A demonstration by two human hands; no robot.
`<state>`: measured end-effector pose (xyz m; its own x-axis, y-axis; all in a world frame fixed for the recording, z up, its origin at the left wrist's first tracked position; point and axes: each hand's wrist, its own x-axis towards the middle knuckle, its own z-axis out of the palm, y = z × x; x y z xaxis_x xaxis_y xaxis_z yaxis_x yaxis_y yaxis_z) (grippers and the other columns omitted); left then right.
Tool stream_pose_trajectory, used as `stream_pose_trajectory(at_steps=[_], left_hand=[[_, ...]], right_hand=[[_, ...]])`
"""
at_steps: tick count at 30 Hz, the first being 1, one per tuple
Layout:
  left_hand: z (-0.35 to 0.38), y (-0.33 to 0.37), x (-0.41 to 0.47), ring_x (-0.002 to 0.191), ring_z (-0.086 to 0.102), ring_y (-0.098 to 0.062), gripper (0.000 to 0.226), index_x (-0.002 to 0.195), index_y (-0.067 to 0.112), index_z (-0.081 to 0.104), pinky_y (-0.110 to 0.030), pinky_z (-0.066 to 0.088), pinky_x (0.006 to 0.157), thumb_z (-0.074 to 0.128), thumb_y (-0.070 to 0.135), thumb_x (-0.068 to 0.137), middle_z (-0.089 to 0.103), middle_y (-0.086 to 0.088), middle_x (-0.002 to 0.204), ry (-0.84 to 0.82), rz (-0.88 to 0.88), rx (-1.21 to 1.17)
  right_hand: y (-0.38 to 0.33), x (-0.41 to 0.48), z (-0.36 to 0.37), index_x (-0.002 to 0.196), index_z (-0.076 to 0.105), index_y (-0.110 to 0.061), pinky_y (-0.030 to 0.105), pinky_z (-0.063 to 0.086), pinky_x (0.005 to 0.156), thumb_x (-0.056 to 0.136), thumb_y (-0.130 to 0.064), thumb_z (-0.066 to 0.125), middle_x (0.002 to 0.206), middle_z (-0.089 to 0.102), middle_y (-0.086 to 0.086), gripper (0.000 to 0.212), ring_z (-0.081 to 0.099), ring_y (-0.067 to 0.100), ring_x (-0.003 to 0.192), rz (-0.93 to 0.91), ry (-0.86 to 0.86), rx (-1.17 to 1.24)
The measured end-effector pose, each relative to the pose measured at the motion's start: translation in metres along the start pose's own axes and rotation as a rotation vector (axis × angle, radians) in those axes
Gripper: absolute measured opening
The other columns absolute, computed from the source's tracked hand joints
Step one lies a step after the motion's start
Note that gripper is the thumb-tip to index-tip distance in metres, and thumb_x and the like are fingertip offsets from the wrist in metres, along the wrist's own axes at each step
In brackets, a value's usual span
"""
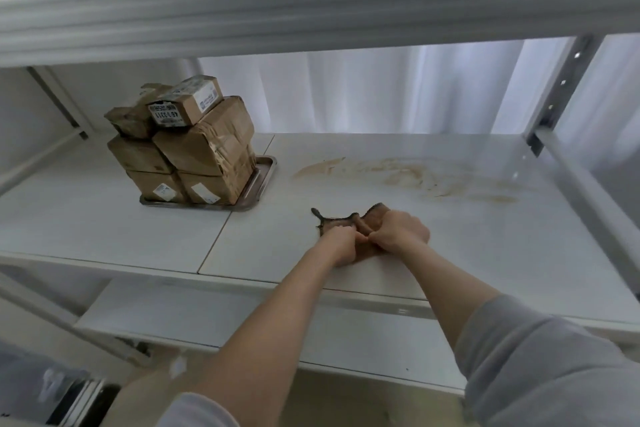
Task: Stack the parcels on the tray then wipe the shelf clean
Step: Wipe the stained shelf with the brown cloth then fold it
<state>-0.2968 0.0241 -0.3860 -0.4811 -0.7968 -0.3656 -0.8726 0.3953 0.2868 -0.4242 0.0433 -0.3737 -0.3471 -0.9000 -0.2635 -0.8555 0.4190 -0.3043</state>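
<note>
Head view showed both hands together near the front edge of the white laminate shelf [104, 218], and both grips were clenched on a small crumpled brown cloth with a dark hem [337, 220]. The left hand [341, 246] pinched its near left part. The right hand [398, 232] bunched its right part, knuckles up. The cloth lay pressed on the shelf under them.

The pale tan, dried-looking smear [408, 177] on the shelf lay at about one o'clock from the hands, further back and apart from the cloth. Its long axis ran roughly from nine to three o'clock, with the right end trailing slightly toward the front. The right hand was the nearer one to it.

At about ten o'clock, well apart from the hands, brown cardboard parcels with white labels [194, 149] sat stacked on the shallow silver metal tray [266, 170], so the stacking looked done. I judged the wiping had not yet reached the smear. The next stroke would need to carry the cloth back and rightward, then sweep along the smear's length.
</note>
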Motion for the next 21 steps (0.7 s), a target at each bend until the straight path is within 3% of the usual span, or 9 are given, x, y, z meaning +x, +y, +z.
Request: stream_pose_trajectory(at_steps=[3,8,12,16,21], left_hand=[[0.014,0.030,-0.005,0.146,0.011,-0.035,0.055,0.142,0.033,0.041,-0.040,0.017,0.119,0.038,0.005,0.096,0.006,-0.006,0.161,-0.044,0.079,0.027],[0.013,0.018,-0.020,0.148,0.004,-0.030,0.059,0.146,0.034,0.033,-0.039,0.012,0.120,0.035,0.001,0.097,0.004,-0.004,0.161,-0.039,0.004,-0.001],[-0.001,-0.029,-0.042,0.148,0.004,-0.030,0.058,0.148,0.032,0.029,-0.035,0.010,0.119,0.037,0.003,0.097,0.004,-0.007,0.161,0.034,-0.142,-0.022],[-0.010,-0.086,-0.058,0.147,0.007,-0.031,0.060,0.148,0.032,0.027,-0.038,0.015,0.120,0.040,0.005,0.096,0.003,-0.010,0.161,0.066,-0.294,-0.065],[-0.021,-0.141,-0.080,0.146,0.017,-0.030,0.054,0.146,0.030,0.034,-0.036,0.020,0.118,0.044,0.015,0.095,0.011,-0.013,0.159,0.139,-0.428,-0.126]], right_hand=[[0.024,-0.006,-0.007,0.118,0.058,-0.019,0.034,0.043,0.089,0.084,-0.042,0.056,0.122,0.058,0.005,0.042,0.050,0.029,0.118,0.106,0.014,-0.050],[0.004,-0.014,0.004,0.133,0.051,-0.013,0.039,0.039,0.099,0.089,-0.038,0.056,0.141,0.040,0.014,0.051,0.036,0.032,0.127,0.089,0.011,-0.107],[-0.041,-0.022,0.021,0.134,0.049,-0.013,0.041,0.035,0.105,0.091,-0.040,0.057,0.149,0.026,0.018,0.052,0.025,0.034,0.137,-0.106,-0.033,-0.070],[-0.097,-0.023,0.039,0.136,0.050,-0.018,0.041,0.032,0.108,0.090,-0.036,0.057,0.151,0.020,0.017,0.050,0.021,0.034,0.140,-0.295,-0.183,-0.037],[-0.149,-0.024,0.057,0.139,0.048,-0.037,0.042,0.029,0.110,0.089,-0.054,0.052,0.153,0.018,0.012,0.054,0.023,0.034,0.139,-0.482,-0.336,-0.063]])
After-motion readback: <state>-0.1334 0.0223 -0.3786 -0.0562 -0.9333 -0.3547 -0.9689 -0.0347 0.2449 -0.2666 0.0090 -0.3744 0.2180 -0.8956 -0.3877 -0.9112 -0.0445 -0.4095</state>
